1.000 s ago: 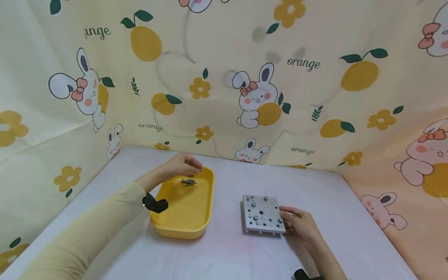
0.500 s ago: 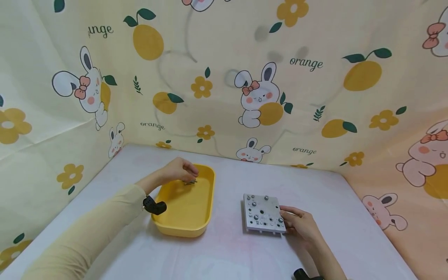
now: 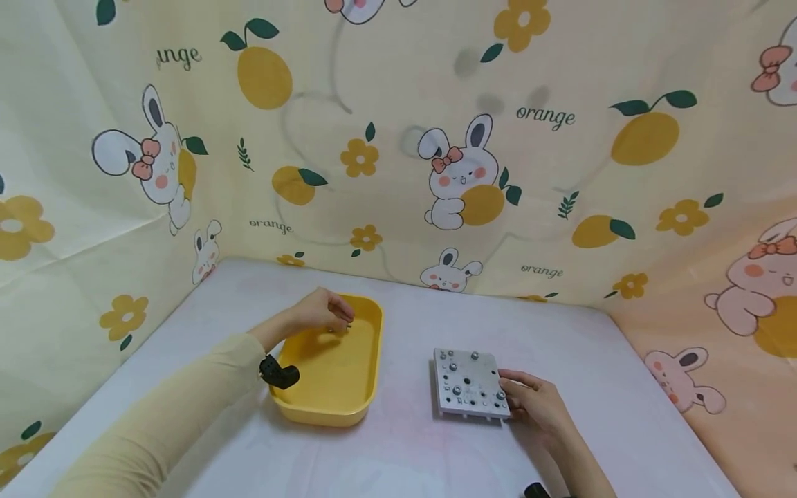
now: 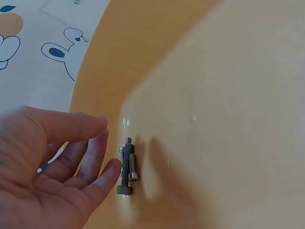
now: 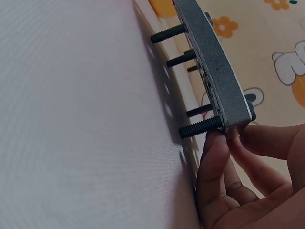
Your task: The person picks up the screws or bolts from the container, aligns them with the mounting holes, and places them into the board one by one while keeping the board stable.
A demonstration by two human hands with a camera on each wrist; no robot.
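My left hand [image 3: 314, 312] reaches into the far part of a yellow tray [image 3: 330, 377]. In the left wrist view, its fingers are loosely bent beside a few bolts [image 4: 125, 167] on the tray's bottom; nothing is between thumb and fingers. One fingertip is right beside the bolts, and I cannot tell whether it touches them. My right hand [image 3: 540, 409] pinches the right edge of a grey metal plate [image 3: 470, 377] with several holes and bolt heads on its top. In the right wrist view, threaded bolt shanks [image 5: 200, 128] stick out below the plate, which is raised off the table there.
A white cloth [image 3: 398, 456] covers the table. Behind and at both sides hangs a printed curtain [image 3: 386, 83] with rabbits and oranges. The tray stands left of the plate, with a strip of table between them.
My left hand has lowered into the tray and come close to the bolts, now covering most of them in the head view. The right hand and the plate have stayed put.
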